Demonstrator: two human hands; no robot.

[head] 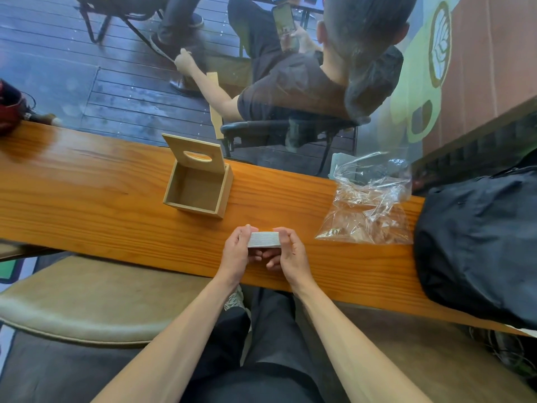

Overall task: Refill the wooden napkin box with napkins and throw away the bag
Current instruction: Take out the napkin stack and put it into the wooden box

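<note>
A stack of white napkins (263,239) is held edge-on just above the wooden counter. My left hand (238,251) grips its left end and my right hand (287,251) grips its right end, fingers curled under it. The wooden napkin box (200,186) stands behind my hands, a little to the left, with nothing inside and its slotted lid (194,152) tipped up at the back. A crumpled clear plastic bag (369,205) lies on the counter to the right of my hands.
The long wooden counter (101,199) runs along a window. A black bag (479,242) fills its right end, next to the plastic bag. A dark red object (8,107) sits at the far left. Behind the glass a person sits on a chair. A padded stool (87,303) stands below left.
</note>
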